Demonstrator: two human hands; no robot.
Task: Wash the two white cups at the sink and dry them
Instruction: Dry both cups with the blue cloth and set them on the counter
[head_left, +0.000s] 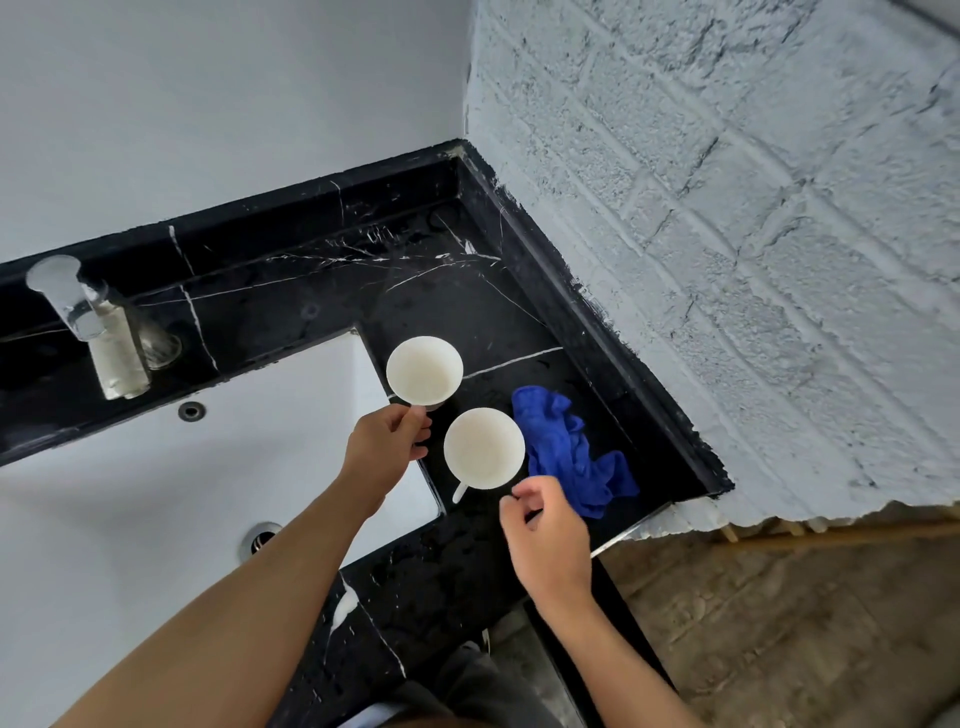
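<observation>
Standing upright on black surface (322, 291) right of sink (156, 499), far cup (424, 370) grasped at handle by left hand (387, 449), near cup (484, 448) untouched, right hand (545, 535) grip loosely curled, holding nothing, blue cloth (569, 452) right of cups.

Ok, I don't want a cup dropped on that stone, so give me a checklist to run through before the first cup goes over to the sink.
1. Left hand has a grip on the far cup: ok, fingers curl at its handle side, though the handle itself is hidden.
2. Right hand holds the near cup: not ok, it is beside the handle, gripping nothing.
3. Both cups upright on the black marble counter: ok.
4. Sink basin free to receive a cup: ok.
5. Faucet running: cannot tell.
6. Blue cloth at hand for drying: ok, beside the near cup.
</observation>
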